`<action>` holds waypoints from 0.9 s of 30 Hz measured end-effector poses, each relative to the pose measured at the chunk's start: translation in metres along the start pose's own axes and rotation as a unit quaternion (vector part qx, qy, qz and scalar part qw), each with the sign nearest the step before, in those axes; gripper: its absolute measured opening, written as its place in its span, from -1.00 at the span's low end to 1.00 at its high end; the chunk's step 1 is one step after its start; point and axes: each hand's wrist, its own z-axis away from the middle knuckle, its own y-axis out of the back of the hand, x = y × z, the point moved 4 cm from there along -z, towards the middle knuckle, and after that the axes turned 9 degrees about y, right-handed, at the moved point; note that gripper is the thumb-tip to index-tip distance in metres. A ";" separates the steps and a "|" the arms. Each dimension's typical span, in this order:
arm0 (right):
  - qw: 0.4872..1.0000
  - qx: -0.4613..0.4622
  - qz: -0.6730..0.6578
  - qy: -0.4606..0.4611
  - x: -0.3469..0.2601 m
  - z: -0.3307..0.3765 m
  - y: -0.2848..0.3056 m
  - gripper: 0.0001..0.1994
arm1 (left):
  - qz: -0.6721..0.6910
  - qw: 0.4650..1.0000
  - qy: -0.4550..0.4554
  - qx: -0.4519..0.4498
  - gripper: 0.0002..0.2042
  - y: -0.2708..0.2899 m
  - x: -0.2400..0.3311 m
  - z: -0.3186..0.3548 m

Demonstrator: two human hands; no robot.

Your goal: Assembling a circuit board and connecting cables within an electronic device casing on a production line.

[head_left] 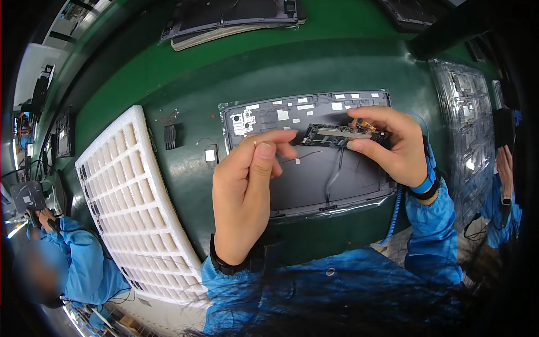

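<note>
My right hand [397, 147] grips a narrow dark circuit board [331, 135] between thumb and fingers, holding it tilted above a grey device housing [297, 182]. A small orange-and-black flex piece [366, 124] shows at the board's right end, by the fingers. My left hand [247, 182] is raised close to the board's left end, thumb pressed toward the bent fingers; whatever may be in that pinch is too small to make out. White stickers dot the housing's far part, and a thin black cable [336, 175] lies across its inside.
To the left stands a white foam tray [163, 216] with rows of slots. Small dark parts [170, 136] lie between it and the housing. Clear plastic trays [463, 112] are stacked at right. More housings [236, 14] lie at the back. Co-workers in blue sit on both sides.
</note>
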 end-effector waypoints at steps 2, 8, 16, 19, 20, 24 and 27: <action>1.000 0.002 0.000 0.001 0.001 0.000 0.000 -0.59 | -0.015 1.000 -0.006 0.003 -0.70 0.000 0.002 0.001; 1.000 0.000 0.018 -0.001 0.001 0.001 0.000 -0.58 | 0.012 0.998 0.068 0.014 -0.72 -0.005 0.005 0.005; 1.000 0.006 0.014 0.004 0.002 0.000 0.000 -0.57 | -0.004 0.999 0.017 0.038 -0.72 -0.002 0.005 0.002; 1.000 0.003 0.017 0.007 0.001 -0.001 0.000 -0.57 | -0.005 0.999 0.029 0.012 -0.75 -0.003 0.002 0.001; 1.000 0.003 0.017 0.008 0.000 -0.001 0.000 -0.57 | -0.005 0.999 0.029 0.012 -0.75 -0.005 0.003 0.001; 1.000 0.006 0.013 -0.001 0.002 0.000 0.000 -0.57 | 0.048 0.998 0.027 0.042 -0.77 -0.008 0.000 0.001; 1.000 0.011 0.021 0.011 0.001 0.000 0.001 -0.57 | 0.048 0.998 0.029 0.036 -0.77 -0.005 0.000 0.002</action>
